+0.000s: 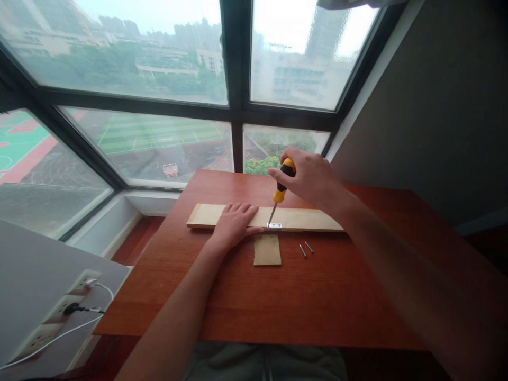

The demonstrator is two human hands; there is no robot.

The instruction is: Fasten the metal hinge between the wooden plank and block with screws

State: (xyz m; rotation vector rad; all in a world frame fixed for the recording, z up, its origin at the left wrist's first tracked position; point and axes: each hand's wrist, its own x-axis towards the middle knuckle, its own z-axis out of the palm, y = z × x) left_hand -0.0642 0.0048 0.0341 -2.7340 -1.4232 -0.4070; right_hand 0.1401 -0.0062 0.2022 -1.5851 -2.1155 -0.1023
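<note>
A long pale wooden board (299,217) lies across the table. My left hand (234,222) rests flat on it, fingers stretched out over the top and thumb along the near edge. My right hand (307,174) is closed round the handle of a yellow and black screwdriver (280,189), which slants down to the left. Its tip meets a small metal bracket (274,226) at the board's near edge; whether a screw sits under the tip is too small to tell. A small square wooden piece (267,251) lies just in front of the board.
Two screws (305,250) lie on the reddish-brown table (222,307), right of the square piece. Large windows (159,143) rise behind the table. At the lower left, wall sockets (63,308) hold plugs with a white cable (59,336) running beside the table edge.
</note>
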